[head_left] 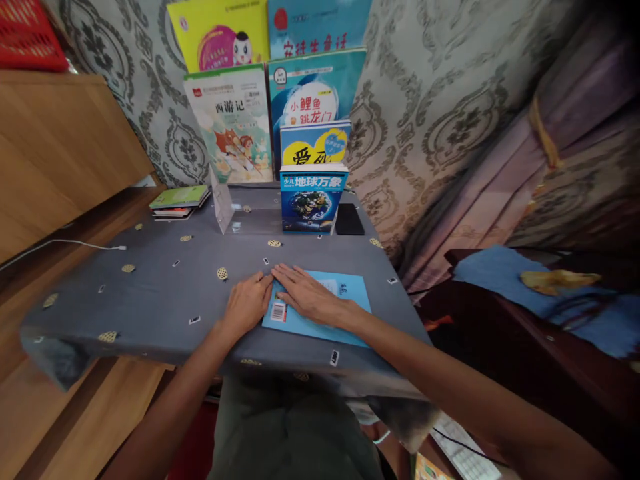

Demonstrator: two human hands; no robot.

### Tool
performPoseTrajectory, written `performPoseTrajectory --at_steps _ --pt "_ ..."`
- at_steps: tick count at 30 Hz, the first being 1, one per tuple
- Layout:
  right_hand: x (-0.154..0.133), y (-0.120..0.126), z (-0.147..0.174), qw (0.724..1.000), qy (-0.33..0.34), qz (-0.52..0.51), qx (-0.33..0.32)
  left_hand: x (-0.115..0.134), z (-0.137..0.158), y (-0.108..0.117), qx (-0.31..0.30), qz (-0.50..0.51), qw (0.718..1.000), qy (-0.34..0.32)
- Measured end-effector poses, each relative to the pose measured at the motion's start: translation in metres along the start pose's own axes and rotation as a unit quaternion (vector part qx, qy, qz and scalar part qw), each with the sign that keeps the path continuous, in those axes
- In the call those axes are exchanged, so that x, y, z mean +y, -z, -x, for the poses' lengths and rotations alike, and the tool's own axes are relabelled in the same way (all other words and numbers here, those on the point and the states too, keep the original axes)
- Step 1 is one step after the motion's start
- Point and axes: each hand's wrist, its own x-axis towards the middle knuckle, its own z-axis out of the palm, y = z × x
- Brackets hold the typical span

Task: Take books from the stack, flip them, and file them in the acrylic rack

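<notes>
Head view looks down at a table covered with a grey cloth [150, 293], which has small gold and white marks on it. Nearest to the person, at about 6 o'clock of the table, a thin light blue booklet [345, 300] lies flat on the cloth, close to the near edge. A white barcode sticker [278, 311] shows at its left side.

Both hands are on this booklet. The right hand [307, 293] lies palm down on the cover, the fingers stretched out flat and pointing toward 10 o'clock; they press on the cover and do not grasp it. The left hand [249, 303] touches the left edge of the booklet, just beside the right hand. Its fingers are bent loosely at that edge, but I cannot tell if they pinch the edge or only rest against it.

Farther, toward 12 o'clock, a blue book with a picture of the Earth [311, 200] stands upright. Just at its 3 o'clock a black phone [349, 219] lies flat on the cloth. At its 9 o'clock is a clear plastic stand [223, 207]. At 10 o'clock, a small stack of books with a green cover on top [179, 200] lies flat. A white cable [65, 243] goes out from the table toward 9 o'clock.

Farthest, more picture books [235, 127] stand in rows against the patterned wall [440, 100]. At 3 o'clock, well apart from the table, a blue cloth [500, 273] lies on dark furniture.
</notes>
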Motion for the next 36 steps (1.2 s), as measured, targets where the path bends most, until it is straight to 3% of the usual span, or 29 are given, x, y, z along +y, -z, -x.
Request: performPoseTrajectory --at_steps 8,14,21,30,36 --pt "0.036 0.021 0.071 0.989 -0.129 0.060 0.037 0.003 0.002 -0.002 -0.002 -0.024 1.000 0.007" --pt "0.039 0.027 0.112 0.978 -0.189 0.073 0.057 0.007 0.004 -0.001 0.014 -0.035 0.999 0.003" --pt "0.030 0.029 0.111 0.975 -0.198 0.085 0.052 -0.008 0.003 -0.019 0.083 0.049 0.991 -0.097" --pt "0.011 0.028 0.136 0.982 -0.124 0.133 0.045 -0.013 0.024 -0.014 -0.039 0.051 0.977 -0.202" --pt "-0.005 0.031 0.152 0.982 -0.062 0.173 0.045 -0.013 0.033 -0.007 -0.075 0.011 0.963 -0.258"
